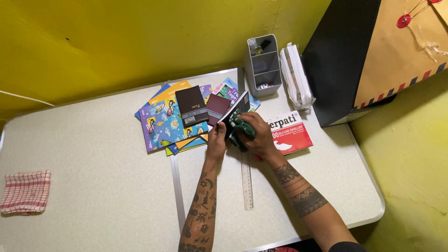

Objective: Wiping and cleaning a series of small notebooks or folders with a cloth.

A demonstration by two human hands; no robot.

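Both hands met mid-worktop [93, 177]: left hand [217, 140] gripped a dark booklet [235, 109], right hand [259, 135] clutched a green object [240, 128] between them, over a ruler [247, 182].

A pale table [93, 186] bears notebooks [163, 123], a ruler [247, 184], a checked cloth [25, 191] and an organizer [263, 65].

A red checked cloth [25, 192], clear ruler [247, 179], grey desk organiser [263, 65] and red-and-white envelope box [290, 133] lie on the table [102, 186].
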